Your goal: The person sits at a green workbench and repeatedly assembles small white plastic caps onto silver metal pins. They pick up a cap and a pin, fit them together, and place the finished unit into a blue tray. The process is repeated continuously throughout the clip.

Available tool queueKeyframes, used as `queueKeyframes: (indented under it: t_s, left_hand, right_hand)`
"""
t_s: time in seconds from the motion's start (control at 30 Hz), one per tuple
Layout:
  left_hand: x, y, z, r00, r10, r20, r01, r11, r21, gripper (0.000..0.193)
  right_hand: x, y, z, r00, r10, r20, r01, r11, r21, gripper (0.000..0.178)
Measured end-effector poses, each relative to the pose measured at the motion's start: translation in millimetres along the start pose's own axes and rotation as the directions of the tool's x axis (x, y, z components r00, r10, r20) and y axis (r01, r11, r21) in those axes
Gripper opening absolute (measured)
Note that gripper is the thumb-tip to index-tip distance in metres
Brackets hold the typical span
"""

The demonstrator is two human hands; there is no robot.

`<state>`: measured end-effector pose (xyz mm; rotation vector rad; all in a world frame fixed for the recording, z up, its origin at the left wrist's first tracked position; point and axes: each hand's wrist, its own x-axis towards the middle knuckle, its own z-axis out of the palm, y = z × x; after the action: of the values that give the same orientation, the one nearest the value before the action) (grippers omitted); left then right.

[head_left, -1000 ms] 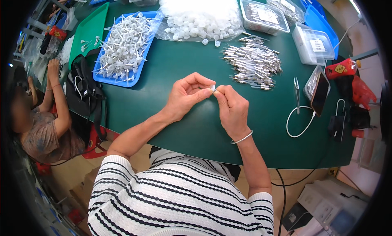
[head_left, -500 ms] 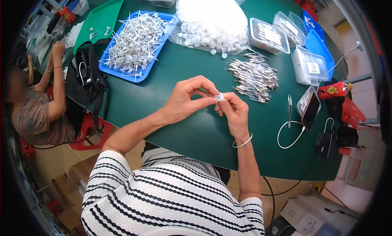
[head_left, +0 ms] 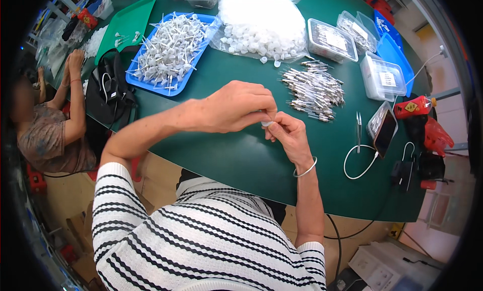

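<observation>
Head view: over the dark green tabletop (head_left: 226,162), inside its near edge, the right hand (head_left: 290,135) pinches a small translucent white plastic cap (head_left: 266,123) between thumb and index finger. The left hand (head_left: 242,107) curls its fingers down against the cap; whether they grip anything cannot be told. Toward the far edge lie a heap of loose white plastic caps (head_left: 271,43) and, nearer, a pile of slim silvery metal rods (head_left: 314,92).

The surface (head_left: 216,162) looks smooth with a soft sheen. The held cap (head_left: 266,124) looks like milky plastic, the pins (head_left: 313,89) like bright metal, the blue tray (head_left: 157,89) like smooth plastic. The sweater (head_left: 201,235) (visibly textured) is matt knit cloth.
</observation>
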<state>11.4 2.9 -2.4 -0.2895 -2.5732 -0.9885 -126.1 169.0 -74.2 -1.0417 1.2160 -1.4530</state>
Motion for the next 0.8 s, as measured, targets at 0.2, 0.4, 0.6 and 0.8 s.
queueKeyframes:
  t_s: [0.2, 0.4, 0.6, 0.8]
  left_hand:
    - [26.2, 5.7, -19.2, 0.893, -0.229, 0.387, 0.315, 0.933, -0.174, 0.01]
    - [24.7, -10.7, -13.0, 0.789, -0.254, 0.56, 0.529, 0.745, -0.407, 0.012]
    - [2.1, -22.2, -10.3, 0.776, -0.29, 0.559, 0.583, 0.667, -0.464, 0.011]
    - [-50.5, -28.1, -92.1, 0.891, -0.381, -0.248, 0.395, 0.919, 0.006, 0.003]
  right_hand:
    - [-2.8, -2.0, -2.3, 0.998, 0.045, 0.053, -0.05, 0.993, 0.11, 0.016]
    - [-3.2, 0.9, -8.0, 0.983, 0.128, 0.134, -0.14, 0.987, 0.08, 0.015]
    - [-2.5, -9.8, 0.0, 0.984, 0.118, 0.133, -0.099, 0.985, -0.142, 0.012]
    - [-26.7, -19.1, -51.9, 0.862, -0.292, -0.414, -0.104, 0.698, -0.709, 0.009]
